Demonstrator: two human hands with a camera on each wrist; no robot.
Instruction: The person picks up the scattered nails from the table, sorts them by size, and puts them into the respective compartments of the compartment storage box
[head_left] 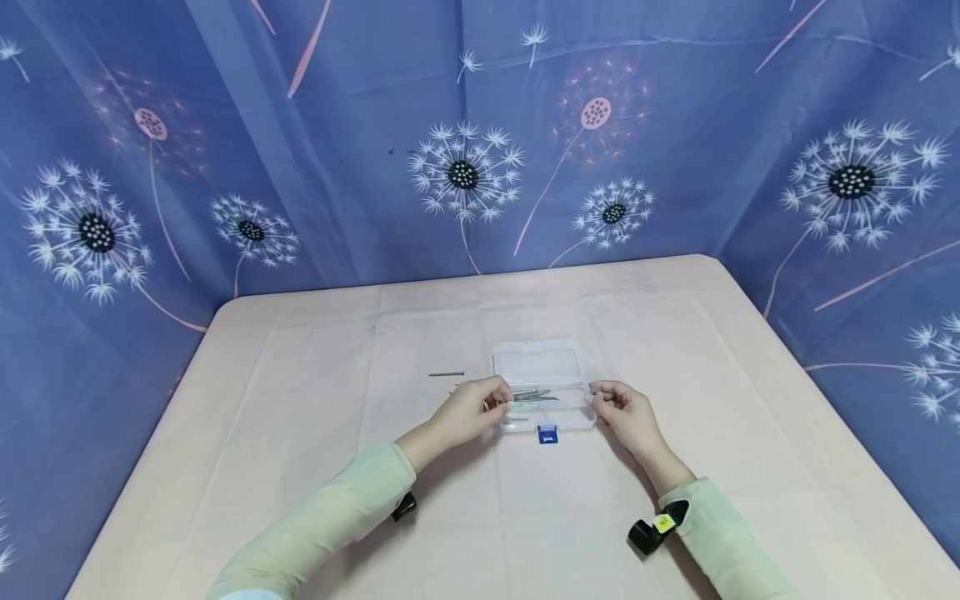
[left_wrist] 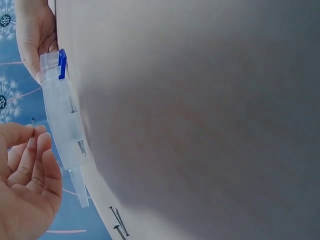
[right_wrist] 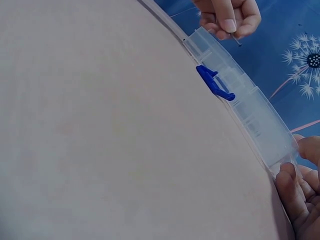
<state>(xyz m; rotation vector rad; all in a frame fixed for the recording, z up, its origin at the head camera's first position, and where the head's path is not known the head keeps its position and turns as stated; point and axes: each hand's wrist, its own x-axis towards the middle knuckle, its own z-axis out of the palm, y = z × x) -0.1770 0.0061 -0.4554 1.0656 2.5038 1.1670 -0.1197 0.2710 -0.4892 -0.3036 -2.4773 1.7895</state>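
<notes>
An open clear plastic box (head_left: pixel 536 364) lies on the table, its lid tipped back and a blue latch (head_left: pixel 548 435) at its front. Several nails (head_left: pixel 534 397) lie in one of its compartments. Above the left end of the box, my left hand (head_left: pixel 472 408) pinches a nail (right_wrist: pixel 237 41) between thumb and forefinger. Only the tip of that nail shows past the fingers. At the opposite end, my right hand (head_left: pixel 628 417) holds the side wall of the box between thumb and fingers.
Left of the box, a loose nail (head_left: pixel 446 374) lies on the pale table cover (head_left: pixel 315 400). More nails (left_wrist: pixel 119 222) show there in the left wrist view. A blue dandelion-print curtain (head_left: pixel 337 167) surrounds the table's back and sides.
</notes>
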